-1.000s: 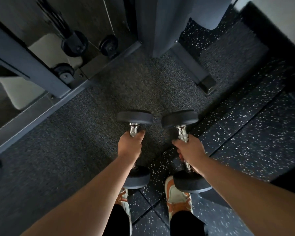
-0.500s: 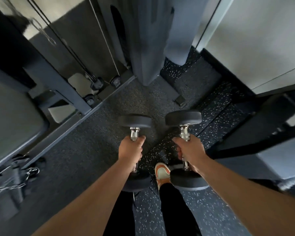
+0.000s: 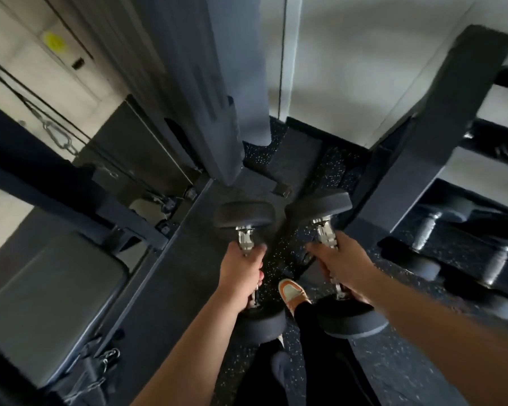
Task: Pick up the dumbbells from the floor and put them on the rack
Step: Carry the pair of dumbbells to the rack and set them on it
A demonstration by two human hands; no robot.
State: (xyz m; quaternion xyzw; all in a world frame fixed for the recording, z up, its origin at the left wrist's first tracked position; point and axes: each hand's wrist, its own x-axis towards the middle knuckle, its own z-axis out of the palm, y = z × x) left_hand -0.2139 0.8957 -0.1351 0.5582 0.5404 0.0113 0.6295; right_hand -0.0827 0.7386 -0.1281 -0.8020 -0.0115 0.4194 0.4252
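My left hand point(image 3: 241, 266) grips the chrome handle of a black rubber-headed dumbbell, the left dumbbell point(image 3: 244, 215), held off the floor and pointing forward. My right hand point(image 3: 342, 260) grips the handle of a matching right dumbbell point(image 3: 317, 205), also lifted. The two dumbbells hang side by side above the speckled floor. The dark dumbbell rack point(image 3: 417, 159) rises at the right, just beyond the right dumbbell's front head. Other dumbbells point(image 3: 425, 230) rest on its lower shelf.
A grey padded bench point(image 3: 50, 291) lies at the lower left. A cable machine frame point(image 3: 56, 183) with pulleys and a hanging carabiner point(image 3: 57, 136) fills the left. A dark upright column point(image 3: 206, 92) stands straight ahead. My orange shoe point(image 3: 292, 293) steps between the dumbbells.
The view has lifted and swung right, bringing the rack and its stored dumbbells into sight. Both hands keep the same grip on the dumbbells, now carried closer to the rack.
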